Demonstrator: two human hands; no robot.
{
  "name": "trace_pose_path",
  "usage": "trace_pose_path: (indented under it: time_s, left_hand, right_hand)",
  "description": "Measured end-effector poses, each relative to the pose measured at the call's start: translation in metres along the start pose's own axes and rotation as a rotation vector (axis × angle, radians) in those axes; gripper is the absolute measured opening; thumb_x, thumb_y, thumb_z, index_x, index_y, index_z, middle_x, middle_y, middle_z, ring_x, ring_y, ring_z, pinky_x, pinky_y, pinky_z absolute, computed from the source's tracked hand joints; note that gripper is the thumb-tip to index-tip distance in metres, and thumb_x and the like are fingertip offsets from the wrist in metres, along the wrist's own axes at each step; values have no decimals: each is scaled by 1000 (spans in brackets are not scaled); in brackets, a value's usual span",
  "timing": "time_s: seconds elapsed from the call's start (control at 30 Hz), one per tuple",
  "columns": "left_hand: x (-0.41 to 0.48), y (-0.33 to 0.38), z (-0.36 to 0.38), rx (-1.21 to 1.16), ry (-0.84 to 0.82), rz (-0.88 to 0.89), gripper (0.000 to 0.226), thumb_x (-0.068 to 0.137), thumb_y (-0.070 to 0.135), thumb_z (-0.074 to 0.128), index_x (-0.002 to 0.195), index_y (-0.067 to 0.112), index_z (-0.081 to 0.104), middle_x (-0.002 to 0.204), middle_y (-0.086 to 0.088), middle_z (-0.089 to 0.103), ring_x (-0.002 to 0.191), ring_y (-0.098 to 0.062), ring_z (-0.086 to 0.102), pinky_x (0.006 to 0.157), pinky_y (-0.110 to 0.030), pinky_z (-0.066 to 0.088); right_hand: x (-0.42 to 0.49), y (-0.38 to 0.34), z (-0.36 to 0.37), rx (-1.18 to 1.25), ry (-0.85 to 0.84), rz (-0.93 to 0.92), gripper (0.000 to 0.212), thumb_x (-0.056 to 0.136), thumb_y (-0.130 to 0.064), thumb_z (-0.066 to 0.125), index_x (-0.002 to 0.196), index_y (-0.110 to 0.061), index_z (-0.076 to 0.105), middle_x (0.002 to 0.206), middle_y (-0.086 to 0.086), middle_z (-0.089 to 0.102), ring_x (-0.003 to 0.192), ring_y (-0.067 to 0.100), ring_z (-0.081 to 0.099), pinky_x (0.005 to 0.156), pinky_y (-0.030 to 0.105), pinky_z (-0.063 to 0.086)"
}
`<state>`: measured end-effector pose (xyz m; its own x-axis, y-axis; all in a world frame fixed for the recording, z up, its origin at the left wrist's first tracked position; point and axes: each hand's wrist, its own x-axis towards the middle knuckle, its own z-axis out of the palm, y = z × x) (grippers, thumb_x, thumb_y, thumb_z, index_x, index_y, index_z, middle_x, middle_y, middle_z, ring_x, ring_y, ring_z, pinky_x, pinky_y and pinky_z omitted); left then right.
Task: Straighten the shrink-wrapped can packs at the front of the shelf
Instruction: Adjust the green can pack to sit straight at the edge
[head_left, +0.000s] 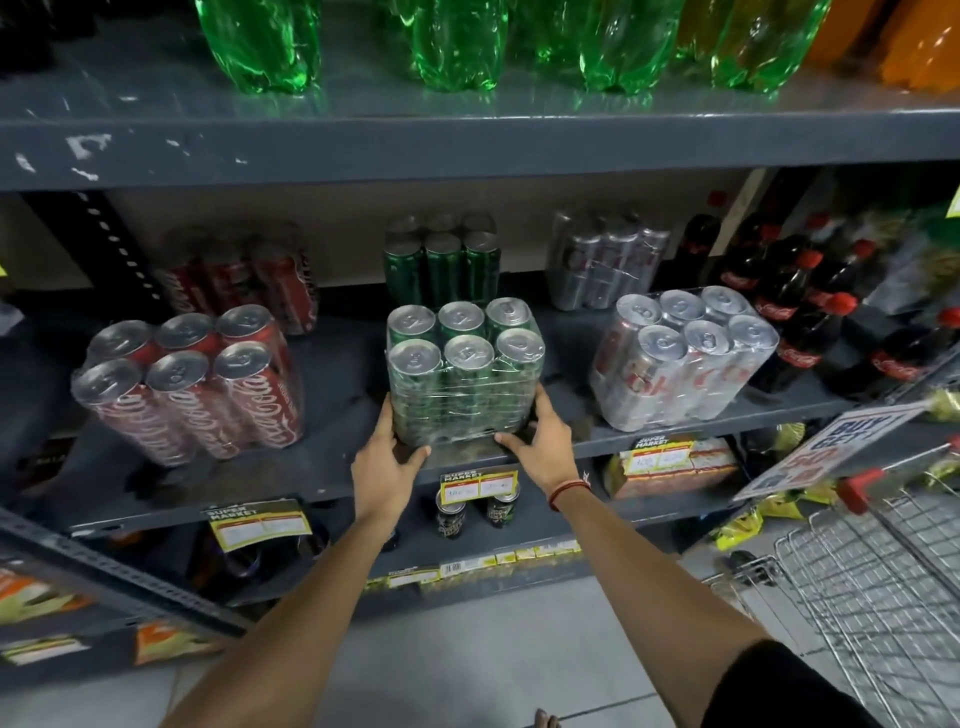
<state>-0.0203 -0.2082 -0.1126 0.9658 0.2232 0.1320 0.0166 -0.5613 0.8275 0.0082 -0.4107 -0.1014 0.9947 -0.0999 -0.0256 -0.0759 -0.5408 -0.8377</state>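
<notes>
Two bare forearms reach up from the lower edge toward the dark grey metal shelf (322, 467). The left hand (387, 462) and the right hand (540, 441) (a red thread band on its wrist) clasp the lower corners of the shrink-wrapped six-pack of green cans (462, 374), fingers curled under its front bottom edge, thumbs up its sides. This pack stands at the shelf's front edge, in the middle. Left of it, well apart, the shrink-wrapped six-pack of red cola cans (192, 384) sits turned at an angle; to the right the shrink-wrapped six-pack of silver cans (680, 358) is also skewed. Behind each front pack stands another of the same colour. A wire shopping trolley (872, 582) is at the lower right.
</notes>
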Motion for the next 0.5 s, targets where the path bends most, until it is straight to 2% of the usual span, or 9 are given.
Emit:
trace_pose_path:
  time_s: [0.13,0.3,0.5]
  left_hand:
    - [-10,-2,-3,51,25,33,87,78,25,74,149,23,23,125,-11,65,113,-29,62,95,-43,48]
    - [-20,-3,-6,68,36,71,85,76,28,74,147,23,27,116,-11,70,107,-28,66,90,-39,51]
    - [-24,-5,-6,102,75,107,82,76,31,74,145,20,32,109,-11,73,100,-25,69,86,-34,51]
  right_hand:
    - [-11,6,-4,17,7,-50,88,76,-19,77,147,-14,24,132,11,57,123,28,50,108,44,40]
    - [-21,11,-10,111,-19,-66,85,74,-12,78,145,-18,30,127,8,60,107,11,56,104,34,46]
    - [-23,11,-14,110,-47,-64,82,77,-14,76,144,-19,29,129,13,58,120,24,55,107,43,43]
